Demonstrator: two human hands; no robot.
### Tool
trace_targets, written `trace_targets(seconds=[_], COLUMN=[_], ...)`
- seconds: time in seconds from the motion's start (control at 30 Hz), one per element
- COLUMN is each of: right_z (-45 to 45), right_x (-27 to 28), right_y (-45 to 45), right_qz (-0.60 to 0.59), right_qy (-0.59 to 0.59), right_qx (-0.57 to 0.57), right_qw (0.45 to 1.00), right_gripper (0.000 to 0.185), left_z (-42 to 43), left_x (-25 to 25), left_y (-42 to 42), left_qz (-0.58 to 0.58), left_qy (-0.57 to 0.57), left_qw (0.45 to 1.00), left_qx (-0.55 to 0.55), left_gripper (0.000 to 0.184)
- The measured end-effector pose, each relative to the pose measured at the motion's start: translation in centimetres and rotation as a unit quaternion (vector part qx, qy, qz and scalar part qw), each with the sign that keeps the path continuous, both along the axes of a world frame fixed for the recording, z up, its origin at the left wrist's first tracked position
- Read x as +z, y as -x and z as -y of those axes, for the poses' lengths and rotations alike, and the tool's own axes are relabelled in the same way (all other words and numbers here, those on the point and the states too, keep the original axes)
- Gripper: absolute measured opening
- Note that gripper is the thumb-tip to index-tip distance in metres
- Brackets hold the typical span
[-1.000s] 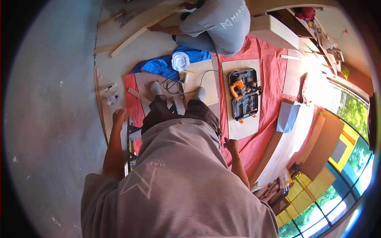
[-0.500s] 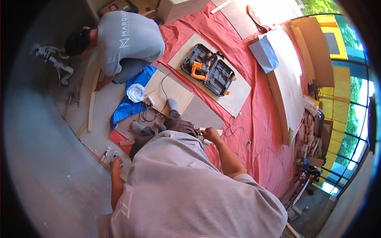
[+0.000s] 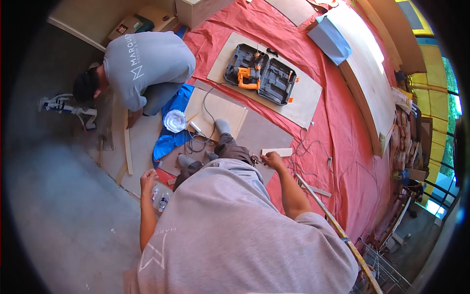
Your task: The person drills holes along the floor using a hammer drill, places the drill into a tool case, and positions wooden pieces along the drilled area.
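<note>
My left hand [image 3: 148, 180] hangs beside my body with its fingers curled in; whether anything is inside them is hidden. Close to it on the floor are a clear bottle [image 3: 163, 201] with blue on it and a smaller whitish container [image 3: 154, 194]. At my right hip, my right hand [image 3: 271, 159] has its fingers closed, and their inside is out of sight. A bunch of keys [image 3: 254, 159] hangs at my waist beside that hand. Just beyond, a short pale wood strip [image 3: 280, 152] appears to lie on the floor.
A co-worker [image 3: 147, 63] bends over a long wood strip [image 3: 128, 147]. An open tool case [image 3: 262, 73] with an orange power tool rests on a board. Cables [image 3: 198, 142] trail over the floor near my feet. At right lies a long yellowish bar [image 3: 342, 235].
My view has shifted, and the long yellowish bar has come into sight at right. My left hand has risen and its fingers are more curled. The right hand stays by my hip.
</note>
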State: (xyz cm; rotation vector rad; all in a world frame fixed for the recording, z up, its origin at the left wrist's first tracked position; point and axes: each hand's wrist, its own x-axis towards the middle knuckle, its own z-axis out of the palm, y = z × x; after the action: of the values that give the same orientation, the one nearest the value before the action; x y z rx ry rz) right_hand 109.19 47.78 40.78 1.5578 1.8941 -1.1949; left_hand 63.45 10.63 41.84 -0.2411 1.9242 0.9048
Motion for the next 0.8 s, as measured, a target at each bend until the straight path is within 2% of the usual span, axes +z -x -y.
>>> trace_targets(seconds=[0.1,0.17,0.37,0.43,0.6,0.7,0.8], right_z=[0.0,1.2,3.8,3.9,1.9,-0.2,-1.6], right_x=[2.0,1.1,1.8,1.3,-0.3,2.1,2.3], right_y=[1.3,0.7,3.1,3.7,4.7,8.1,10.4], right_qz=[0.022,0.03,-0.013,-0.007,-0.023,0.009,0.004], right_qy=[-0.047,-0.058,-0.027,-0.04,-0.108,-0.084,-0.166], right_qx=[-0.004,-0.018,-0.066,-0.008,0.132,0.141,0.196], right_qw=[0.999,0.998,0.997,0.999,0.985,0.986,0.966], right_gripper=[0.038,0.039,0.032,0.035,0.039,0.041,0.04], left_z=[-0.3,1.3,12.1,14.6,17.7,17.1,15.8], left_x=[-0.6,-1.6,-5.6,-5.3,-3.1,-1.4,-0.8], left_y=[-0.7,-1.1,-3.7,-5.2,-8.8,-10.3,-11.7], left_qz=[0.012,0.036,0.096,0.108,0.091,0.081,0.083], left_qy=[-0.006,0.002,0.035,0.073,0.101,0.076,0.05], left_qw=[0.999,0.999,0.992,0.985,0.987,0.989,0.989], left_qx=[-0.036,-0.037,0.079,0.11,0.081,0.1,0.112], left_gripper=[0.038,0.04,0.044,0.042,0.04,0.04,0.042])
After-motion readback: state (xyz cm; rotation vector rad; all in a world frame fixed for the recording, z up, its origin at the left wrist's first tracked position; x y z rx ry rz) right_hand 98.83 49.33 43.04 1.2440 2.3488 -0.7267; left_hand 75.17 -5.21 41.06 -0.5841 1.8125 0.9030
